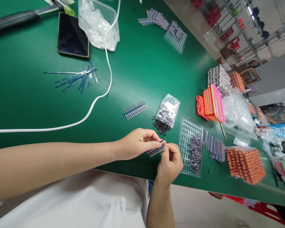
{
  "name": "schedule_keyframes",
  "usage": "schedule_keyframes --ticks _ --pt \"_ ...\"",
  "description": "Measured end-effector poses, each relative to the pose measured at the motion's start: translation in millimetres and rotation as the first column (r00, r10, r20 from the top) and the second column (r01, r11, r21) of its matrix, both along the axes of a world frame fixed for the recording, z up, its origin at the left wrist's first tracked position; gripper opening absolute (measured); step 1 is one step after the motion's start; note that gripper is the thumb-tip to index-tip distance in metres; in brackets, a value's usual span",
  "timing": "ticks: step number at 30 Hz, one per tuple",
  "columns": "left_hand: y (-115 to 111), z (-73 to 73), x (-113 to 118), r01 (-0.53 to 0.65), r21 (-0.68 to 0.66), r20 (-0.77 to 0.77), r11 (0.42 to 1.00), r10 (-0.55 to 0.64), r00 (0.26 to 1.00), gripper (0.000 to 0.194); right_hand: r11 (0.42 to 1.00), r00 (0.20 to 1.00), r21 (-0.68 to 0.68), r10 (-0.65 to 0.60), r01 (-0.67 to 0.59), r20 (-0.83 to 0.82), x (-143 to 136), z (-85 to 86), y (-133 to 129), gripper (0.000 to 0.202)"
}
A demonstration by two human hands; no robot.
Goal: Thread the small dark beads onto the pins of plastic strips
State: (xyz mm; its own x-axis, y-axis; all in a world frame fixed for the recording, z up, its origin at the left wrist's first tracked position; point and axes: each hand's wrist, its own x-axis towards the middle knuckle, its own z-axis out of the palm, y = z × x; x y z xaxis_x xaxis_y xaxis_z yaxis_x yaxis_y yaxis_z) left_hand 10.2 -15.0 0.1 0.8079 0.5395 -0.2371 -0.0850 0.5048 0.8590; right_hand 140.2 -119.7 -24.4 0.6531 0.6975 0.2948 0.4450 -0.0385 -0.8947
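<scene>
My left hand (142, 144) is closed in a pinch on a strip of small leaded components (155, 151), which sticks out below its fingertips. My right hand (170, 161) meets it at the strip's end, thumb and forefinger pinched around a small dark bead (164, 144), mostly covered by the fingers. Just beyond the hands lies a loose pile of dark beads (161, 126), spilling from a clear plastic bag (169, 109). A second strip of leaded components (135, 109) rests on the green table further left.
Right of my hands sits a clear compartment tray (185, 144) partly filled with components. Beyond are component strips (215, 147), orange stacked parts (245, 164) and an orange basket (209, 103). A white cable (95, 106) crosses the left side, near blue strips (82, 77), a phone (72, 36) and a hammer (16, 20).
</scene>
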Motion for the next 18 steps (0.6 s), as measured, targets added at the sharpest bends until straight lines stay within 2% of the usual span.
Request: schedule_keyframes --ticks 3,9,18 --pt "-1.2 2.4 -0.7 0.001 -0.043 0.007 0.999 0.0 1.0 0.015 0.999 0.978 0.045 -0.034 0.025 0.207 -2.6 -1.0 -1.9 0.002" --pt "-1.2 3.9 -1.5 0.009 -0.077 0.008 0.997 -0.009 1.0 0.017 0.997 0.907 0.074 -0.065 0.037 0.415 -2.8 -2.7 -6.0 0.01" --pt "-0.3 5.3 -4.2 0.045 -0.066 0.033 0.997 -0.043 0.999 0.014 0.997 0.905 0.066 -0.07 0.046 0.419 -4.0 -2.9 -6.7 0.008"
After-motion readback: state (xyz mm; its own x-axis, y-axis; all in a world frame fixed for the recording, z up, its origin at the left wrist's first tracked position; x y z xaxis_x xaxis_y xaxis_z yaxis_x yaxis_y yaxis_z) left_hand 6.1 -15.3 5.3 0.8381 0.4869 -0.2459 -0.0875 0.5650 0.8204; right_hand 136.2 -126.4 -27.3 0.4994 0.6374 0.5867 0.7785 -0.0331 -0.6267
